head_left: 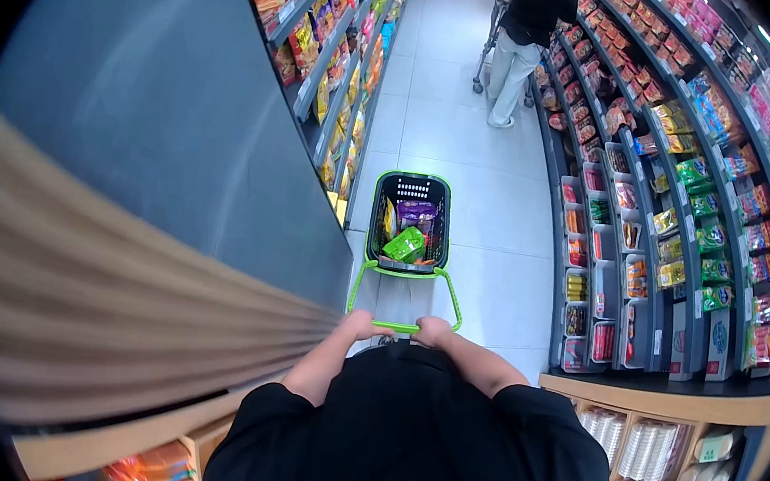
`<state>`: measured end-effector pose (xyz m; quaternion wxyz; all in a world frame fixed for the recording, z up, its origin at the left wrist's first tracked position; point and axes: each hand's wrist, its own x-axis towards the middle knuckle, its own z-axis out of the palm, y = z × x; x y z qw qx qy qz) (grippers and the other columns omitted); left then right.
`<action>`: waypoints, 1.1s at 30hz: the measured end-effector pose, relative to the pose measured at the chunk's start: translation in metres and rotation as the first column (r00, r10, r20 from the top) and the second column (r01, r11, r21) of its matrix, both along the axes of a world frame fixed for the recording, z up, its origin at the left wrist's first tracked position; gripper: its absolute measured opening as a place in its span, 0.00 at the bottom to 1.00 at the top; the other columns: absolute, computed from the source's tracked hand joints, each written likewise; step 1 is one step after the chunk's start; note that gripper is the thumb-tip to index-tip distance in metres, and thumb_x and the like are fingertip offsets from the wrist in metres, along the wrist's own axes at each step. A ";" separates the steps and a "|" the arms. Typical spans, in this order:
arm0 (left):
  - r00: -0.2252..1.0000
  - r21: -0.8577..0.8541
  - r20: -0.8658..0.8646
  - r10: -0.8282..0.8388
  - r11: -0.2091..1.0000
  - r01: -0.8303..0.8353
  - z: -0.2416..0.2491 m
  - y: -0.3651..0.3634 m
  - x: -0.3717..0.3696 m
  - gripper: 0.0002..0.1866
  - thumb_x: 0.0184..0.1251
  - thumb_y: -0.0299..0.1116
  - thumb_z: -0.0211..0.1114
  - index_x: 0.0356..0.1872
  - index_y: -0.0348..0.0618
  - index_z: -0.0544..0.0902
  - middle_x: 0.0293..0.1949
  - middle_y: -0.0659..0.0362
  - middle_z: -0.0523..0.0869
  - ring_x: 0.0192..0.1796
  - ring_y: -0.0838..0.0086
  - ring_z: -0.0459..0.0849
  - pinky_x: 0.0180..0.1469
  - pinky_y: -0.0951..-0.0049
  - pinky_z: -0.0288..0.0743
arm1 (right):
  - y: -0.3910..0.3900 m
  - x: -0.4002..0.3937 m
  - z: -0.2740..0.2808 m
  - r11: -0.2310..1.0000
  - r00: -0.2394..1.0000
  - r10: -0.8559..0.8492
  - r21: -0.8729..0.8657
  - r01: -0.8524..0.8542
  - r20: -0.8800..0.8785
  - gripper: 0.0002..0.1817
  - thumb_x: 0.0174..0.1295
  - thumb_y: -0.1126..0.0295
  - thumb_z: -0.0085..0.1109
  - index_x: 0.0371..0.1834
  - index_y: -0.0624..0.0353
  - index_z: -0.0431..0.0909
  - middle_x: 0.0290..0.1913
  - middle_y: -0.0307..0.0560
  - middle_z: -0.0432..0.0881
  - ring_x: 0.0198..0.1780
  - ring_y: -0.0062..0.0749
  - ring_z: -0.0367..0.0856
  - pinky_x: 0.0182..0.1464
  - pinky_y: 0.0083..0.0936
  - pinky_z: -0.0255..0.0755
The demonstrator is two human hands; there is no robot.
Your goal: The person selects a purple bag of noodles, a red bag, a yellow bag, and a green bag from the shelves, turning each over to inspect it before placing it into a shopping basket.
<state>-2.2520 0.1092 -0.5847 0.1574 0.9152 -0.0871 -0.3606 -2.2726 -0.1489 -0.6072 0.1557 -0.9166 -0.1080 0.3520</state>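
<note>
A green handle (393, 327) crosses in front of my body. Its left part is in my left hand (362, 325), with the fingers wrapped round the bar, and my right hand (433, 331) grips it further right. The handle joins a black basket (375, 216) with a green rim, which stands on the floor just ahead. Inside the basket lie a bright green package (405, 243), a purple package (417, 211) and a yellow package (389, 218).
Shelves of snack packets (328, 59) rise on the left behind a dark panel (228, 133). Curved shelves (649, 192) line the right. A person in black (529, 18) stands with a cart up the tiled aisle (434, 115). Wooden shelving (648, 400) is at the lower right.
</note>
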 end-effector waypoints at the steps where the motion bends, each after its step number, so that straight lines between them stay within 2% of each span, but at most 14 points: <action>1: 0.999 -0.022 0.045 0.030 0.999 -0.029 -0.002 -0.005 0.016 0.52 0.43 0.82 0.69 0.45 0.35 0.91 0.48 0.43 0.90 0.54 0.50 0.88 0.58 0.54 0.81 | -0.007 0.015 0.006 1.000 1.000 -0.008 -0.005 0.008 0.026 0.22 0.58 0.50 0.63 0.48 0.54 0.88 0.48 0.56 0.89 0.52 0.52 0.87 0.56 0.45 0.80; 5: 1.000 -0.032 0.005 0.018 0.999 -0.018 0.014 -0.014 0.087 0.50 0.43 0.82 0.69 0.42 0.36 0.91 0.46 0.44 0.91 0.52 0.51 0.89 0.57 0.54 0.81 | -0.051 0.076 0.002 0.997 0.997 -0.078 -0.007 0.078 -0.006 0.22 0.57 0.50 0.63 0.49 0.51 0.89 0.49 0.55 0.89 0.52 0.52 0.87 0.57 0.45 0.81; 9: 0.999 -0.008 -0.023 0.041 0.999 -0.041 0.007 -0.018 0.160 0.50 0.42 0.83 0.69 0.41 0.37 0.91 0.45 0.44 0.91 0.51 0.50 0.89 0.57 0.55 0.81 | -0.059 0.144 -0.017 0.998 1.000 0.024 -0.052 -0.024 -0.013 0.24 0.57 0.48 0.62 0.50 0.50 0.90 0.49 0.56 0.89 0.53 0.52 0.87 0.57 0.43 0.81; 11: 0.996 0.053 -0.069 -0.063 0.996 0.067 0.003 -0.020 0.199 0.50 0.44 0.82 0.68 0.44 0.37 0.91 0.47 0.44 0.90 0.53 0.51 0.88 0.58 0.55 0.81 | -0.058 0.187 -0.027 0.998 0.998 0.049 -0.038 -0.051 -0.046 0.25 0.57 0.46 0.61 0.46 0.52 0.90 0.47 0.56 0.90 0.51 0.53 0.88 0.54 0.44 0.82; 14: 0.995 0.056 -0.094 0.038 0.998 -0.033 -0.016 -0.016 0.265 0.51 0.46 0.82 0.67 0.48 0.37 0.90 0.50 0.43 0.90 0.56 0.51 0.88 0.59 0.55 0.81 | -0.059 0.272 -0.026 0.992 0.992 0.121 -0.028 -0.120 0.037 0.25 0.56 0.45 0.61 0.40 0.57 0.91 0.43 0.57 0.90 0.48 0.54 0.89 0.51 0.46 0.82; 15: 0.998 0.071 -0.045 0.041 0.997 -0.037 -0.014 -0.021 0.290 0.51 0.48 0.82 0.66 0.51 0.38 0.90 0.53 0.43 0.89 0.58 0.51 0.87 0.61 0.56 0.80 | -0.064 0.303 -0.007 0.993 0.992 0.121 0.001 -0.121 0.037 0.25 0.56 0.46 0.62 0.41 0.57 0.91 0.44 0.57 0.90 0.48 0.54 0.88 0.51 0.45 0.82; 16: 0.999 0.072 -0.036 0.040 0.997 -0.038 -0.008 -0.029 0.319 0.52 0.47 0.82 0.66 0.53 0.38 0.89 0.54 0.44 0.89 0.57 0.51 0.87 0.62 0.56 0.80 | -0.072 0.334 -0.021 0.988 0.987 0.152 -0.023 -0.151 0.055 0.25 0.55 0.47 0.62 0.41 0.57 0.91 0.44 0.58 0.90 0.47 0.54 0.88 0.51 0.45 0.82; 17: 0.999 0.070 -0.048 0.024 0.997 -0.021 0.003 -0.038 0.350 0.52 0.47 0.83 0.66 0.52 0.38 0.89 0.53 0.44 0.89 0.57 0.51 0.87 0.62 0.56 0.80 | -0.077 0.365 0.000 0.989 0.989 0.140 -0.035 -0.142 -0.048 0.23 0.57 0.50 0.61 0.45 0.56 0.91 0.50 0.58 0.89 0.54 0.53 0.87 0.57 0.44 0.81; 19: 0.996 0.080 -0.086 0.000 0.997 0.007 0.016 -0.055 0.410 0.51 0.45 0.80 0.69 0.51 0.36 0.89 0.52 0.42 0.89 0.56 0.51 0.88 0.62 0.57 0.80 | -0.092 0.412 0.012 0.995 0.994 0.100 -0.013 -0.101 -0.053 0.23 0.56 0.50 0.61 0.46 0.54 0.91 0.49 0.57 0.89 0.54 0.52 0.87 0.58 0.45 0.81; 21: 0.997 -0.018 0.050 0.066 0.998 -0.065 0.013 -0.066 0.447 0.49 0.44 0.76 0.74 0.50 0.35 0.89 0.51 0.40 0.89 0.56 0.50 0.88 0.61 0.57 0.80 | -0.105 0.450 0.006 0.999 0.999 0.047 -0.016 -0.047 -0.019 0.23 0.54 0.51 0.63 0.45 0.55 0.91 0.49 0.57 0.89 0.53 0.52 0.88 0.58 0.44 0.81; 23: 0.998 0.041 -0.039 0.051 0.998 -0.049 0.018 -0.080 0.487 0.49 0.43 0.77 0.73 0.50 0.38 0.90 0.51 0.42 0.89 0.55 0.50 0.88 0.60 0.56 0.80 | -0.115 0.489 -0.006 0.998 0.999 0.046 -0.032 -0.047 -0.021 0.22 0.52 0.52 0.64 0.42 0.56 0.91 0.46 0.58 0.89 0.50 0.53 0.88 0.55 0.45 0.82; 26: 0.993 -0.010 0.012 0.117 0.993 -0.117 0.017 -0.092 0.532 0.48 0.43 0.79 0.72 0.47 0.39 0.91 0.50 0.44 0.90 0.54 0.51 0.88 0.60 0.55 0.80 | -0.127 0.547 -0.006 0.998 0.998 0.054 -0.014 -0.054 -0.019 0.21 0.53 0.52 0.64 0.42 0.55 0.91 0.46 0.58 0.89 0.50 0.52 0.88 0.56 0.45 0.82; 28: 0.998 0.055 -0.037 0.050 0.997 -0.048 0.024 -0.096 0.578 0.47 0.45 0.80 0.70 0.45 0.39 0.91 0.49 0.45 0.90 0.54 0.52 0.88 0.59 0.55 0.80 | -0.131 0.588 -0.005 0.997 0.997 0.073 -0.015 -0.073 -0.031 0.21 0.54 0.52 0.62 0.42 0.54 0.90 0.44 0.56 0.90 0.48 0.55 0.88 0.53 0.45 0.82; 33: 1.000 0.021 -0.012 0.016 1.000 -0.016 0.018 -0.095 0.691 0.46 0.49 0.79 0.68 0.44 0.39 0.91 0.49 0.46 0.91 0.53 0.53 0.88 0.58 0.54 0.80 | -0.131 0.702 0.003 0.993 0.993 0.090 -0.064 -0.095 -0.078 0.20 0.55 0.53 0.61 0.44 0.52 0.91 0.46 0.56 0.90 0.51 0.52 0.88 0.57 0.44 0.81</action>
